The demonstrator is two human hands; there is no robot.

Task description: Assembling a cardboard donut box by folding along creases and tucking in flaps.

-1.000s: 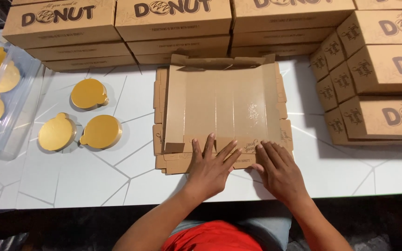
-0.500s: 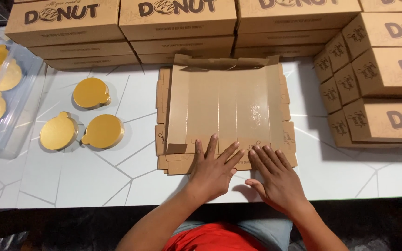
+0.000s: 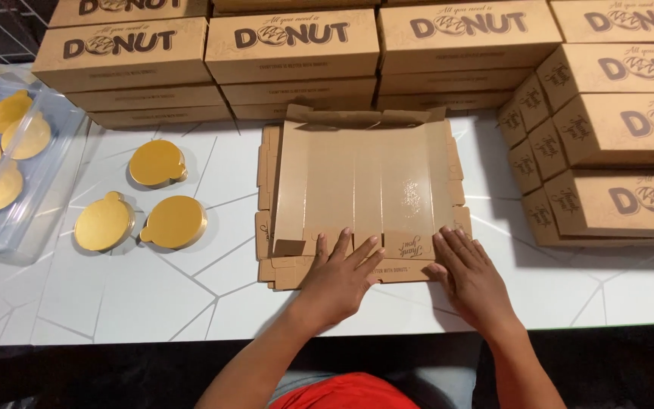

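Box blank [image 3: 361, 182]: flat brown cardboard, glossy inner face up, lying at desk centre; far flaps at 12 o'clock already tipped up, side tabs flat at 3 and 9 o'clock.
Near flap [image 3: 342, 265]: the edge at 6 o'clock, folded over; both hands sit on it.
Left hand [image 3: 338, 276]: fingers spread, palm down, pressing the flap left of centre; pinches nothing.
Right hand [image 3: 469, 273]: fingers together and flat, pressing the flap's right end near the corner; holds nothing.
Step in hand (judged): creasing the near flap along its score line.
Doing it well: keep palms flat, press evenly from the middle out to both corners, hold the fold on the score so it does not skew; watch the small corner tab at 8 o'clock, which looks liable to buckle.
Desk [image 3: 153, 295]: white, thin grey lines.
Gold cake boards [image 3: 157, 163]: three loose at 9 o'clock, well apart from the blank.
Clear bag [image 3: 9, 189]: far left, more gold boards inside.
Finished boxes [image 3: 289, 45]: stacked along 12 o'clock and at 3 o'clock, near the blank.
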